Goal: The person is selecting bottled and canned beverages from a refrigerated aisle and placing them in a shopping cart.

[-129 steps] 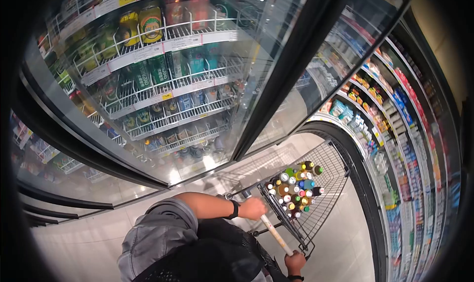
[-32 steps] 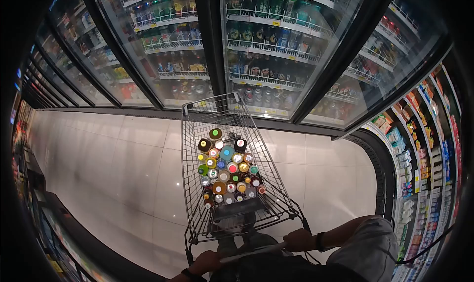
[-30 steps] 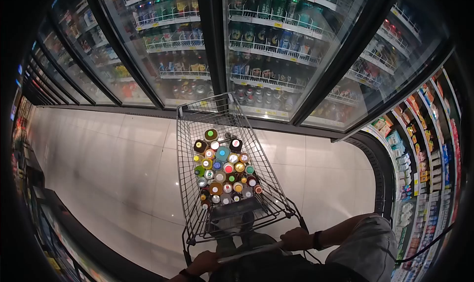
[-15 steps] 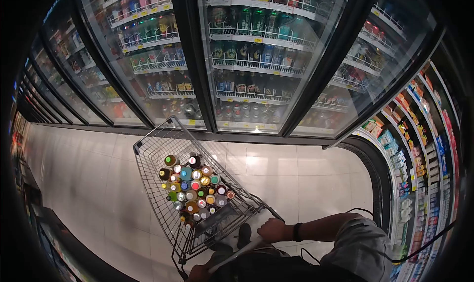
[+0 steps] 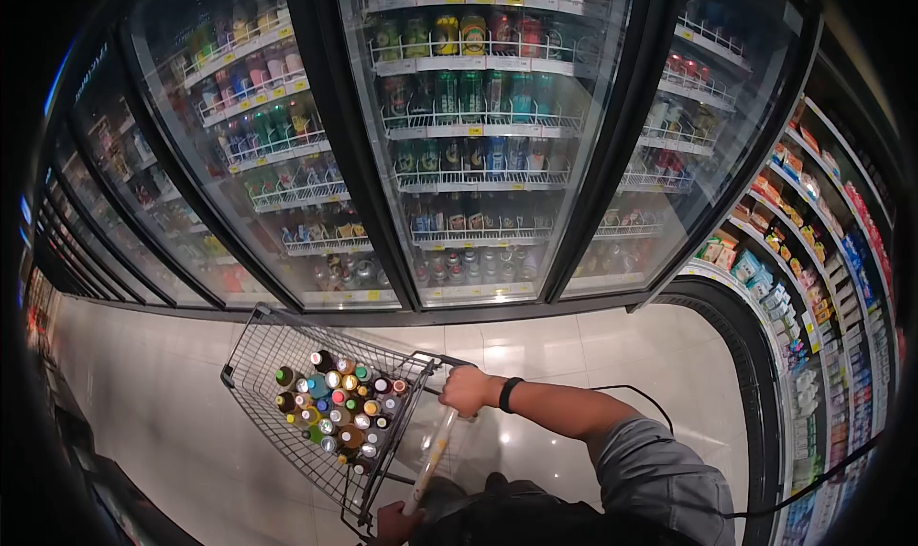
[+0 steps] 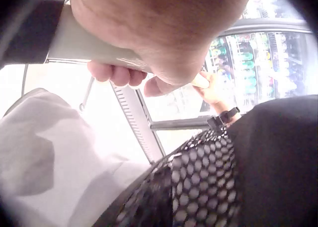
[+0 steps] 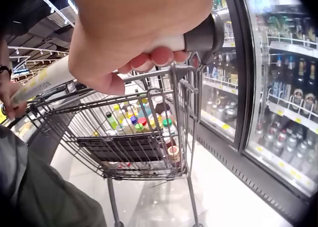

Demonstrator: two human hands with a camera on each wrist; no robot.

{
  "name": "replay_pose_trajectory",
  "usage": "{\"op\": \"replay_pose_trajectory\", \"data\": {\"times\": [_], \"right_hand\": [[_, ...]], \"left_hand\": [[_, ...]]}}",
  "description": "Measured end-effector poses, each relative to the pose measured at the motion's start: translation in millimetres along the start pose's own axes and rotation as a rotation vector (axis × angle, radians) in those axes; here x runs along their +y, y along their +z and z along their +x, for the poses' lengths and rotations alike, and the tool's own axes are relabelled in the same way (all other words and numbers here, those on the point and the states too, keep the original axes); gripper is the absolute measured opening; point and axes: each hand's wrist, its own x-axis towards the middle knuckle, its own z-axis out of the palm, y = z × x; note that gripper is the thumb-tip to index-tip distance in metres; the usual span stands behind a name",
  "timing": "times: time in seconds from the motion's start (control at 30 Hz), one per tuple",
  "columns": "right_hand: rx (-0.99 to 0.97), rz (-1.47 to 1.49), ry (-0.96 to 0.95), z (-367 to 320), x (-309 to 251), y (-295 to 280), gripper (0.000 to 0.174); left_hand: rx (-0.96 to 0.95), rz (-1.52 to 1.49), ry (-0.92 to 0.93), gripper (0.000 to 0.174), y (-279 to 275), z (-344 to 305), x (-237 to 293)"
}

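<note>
Both hands hold the pale handlebar [image 5: 433, 458] of a wire shopping cart [image 5: 277, 328]. My right hand [image 5: 466, 391] grips the bar's far end, close to its dark end cap [image 7: 207, 36]; the right wrist view shows its fingers curled underneath. Toward the bottom of the head view, my left hand [image 5: 397, 524] grips the near end. In the left wrist view that left hand [image 6: 159, 33] wraps the bar with fingertips showing below it. A tight group of bottles [image 5: 339, 407] with many-coloured caps stands upright inside the cart. In the head view, the cart's front points up and left.
Tall glass-door coolers [image 5: 478, 163] full of cans and bottles run along the far side. Black door frames [image 5: 368, 163] divide them. A curved open shelf [image 5: 813, 259] of packaged goods bends round on the right. Light tiled floor [image 5: 535, 345] lies between, and a dark cable [image 5: 813, 489] trails at right.
Over the last second the cart's front has swung left, and the right hand has moved forward with the bar. Some four seconds ago the cart pointed up and right. Both hands still hold the bar.
</note>
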Motion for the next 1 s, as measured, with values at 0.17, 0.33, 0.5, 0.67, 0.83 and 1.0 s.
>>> {"op": "replay_pose_trajectory", "data": {"times": [0.17,0.33,0.5,0.67,0.83,1.0], "right_hand": [[-0.007,-0.056,-0.077,90,54,-22,0.021],[0.038,-0.146,-0.081,185,94,-41,0.014],[0.056,-0.221,-0.114,266,125,-63,0.013],[0.118,-0.166,-0.181,333,155,-70,0.016],[0.125,-0.097,-0.252,389,192,-72,0.012],[0.092,-0.189,-0.23,420,214,-87,0.011]], "left_hand": [[0.139,-0.152,-0.147,0.044,-37,51,15],[0.326,-0.066,-0.111,0.039,-79,116,7],[0.427,0.077,-0.126,0.039,-127,170,-2],[0.489,0.069,-0.231,0.041,-166,215,-25],[0.445,0.209,-0.132,0.04,-195,246,-57],[0.159,-0.345,-0.377,0.044,-239,336,-25]]}}
